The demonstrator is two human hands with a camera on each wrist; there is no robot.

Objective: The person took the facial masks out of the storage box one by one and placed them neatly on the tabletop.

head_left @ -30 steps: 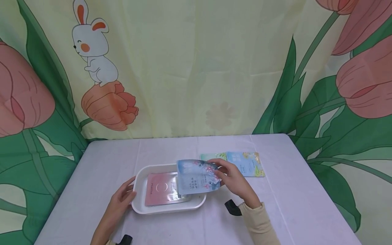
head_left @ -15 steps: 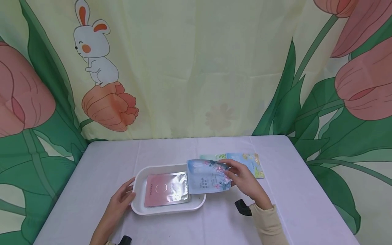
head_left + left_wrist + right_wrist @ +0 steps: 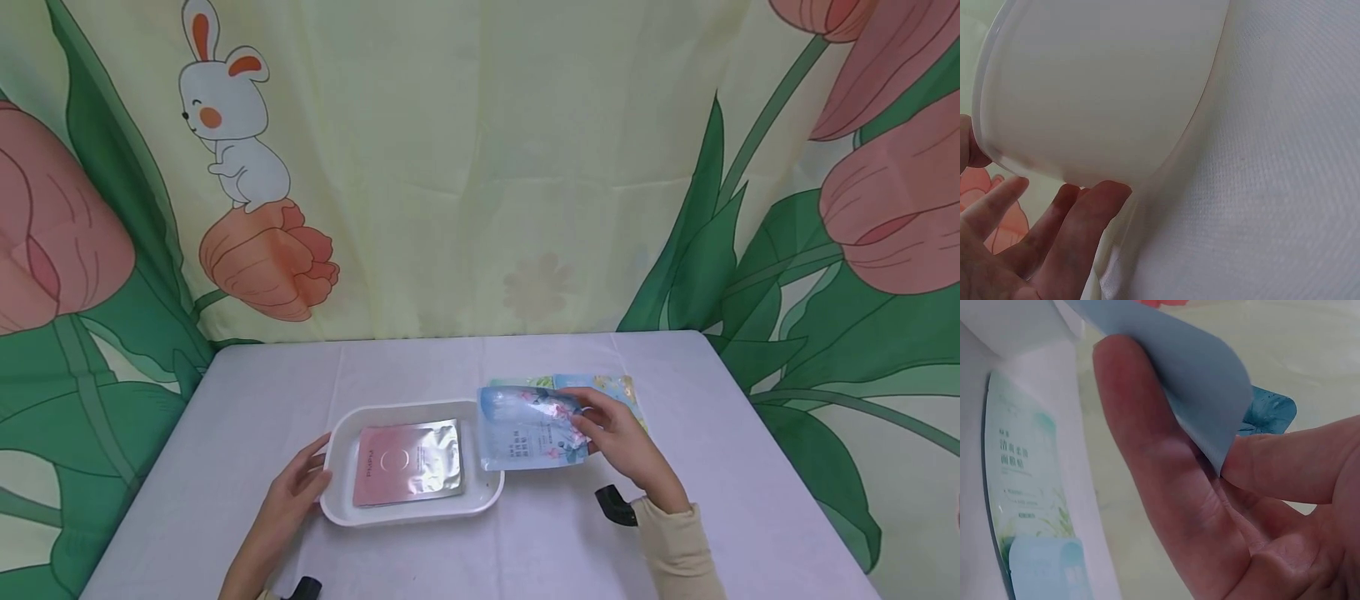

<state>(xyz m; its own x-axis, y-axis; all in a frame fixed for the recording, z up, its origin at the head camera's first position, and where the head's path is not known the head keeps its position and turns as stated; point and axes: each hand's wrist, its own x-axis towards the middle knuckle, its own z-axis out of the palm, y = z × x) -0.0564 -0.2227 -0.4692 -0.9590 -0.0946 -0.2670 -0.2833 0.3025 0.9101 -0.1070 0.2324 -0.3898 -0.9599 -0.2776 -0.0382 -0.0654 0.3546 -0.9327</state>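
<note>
My right hand (image 3: 618,429) pinches the right edge of a blue flowered face mask packet (image 3: 528,433), thumb on its front. The packet overlaps the tray's right end in the head view. A pink-and-silver face mask packet (image 3: 408,462) lies flat inside the white tray (image 3: 416,517). At the tray's left end, my left hand (image 3: 292,483) holds the rim; in the left wrist view its fingers (image 3: 1079,231) touch the outer wall. A green face mask packet (image 3: 1025,462) and a blue-and-yellow one (image 3: 611,387) lie behind the right hand, partly hidden.
A white cloth covers the table (image 3: 420,571). Behind it hangs a curtain (image 3: 480,167) printed with tulips and a rabbit. Black wrist pieces (image 3: 617,506) show at both wrists.
My right hand has moved right with the blue flowered packet, uncovering the pink packet and hiding more of the packets behind. The left hand and tray stay in place.
</note>
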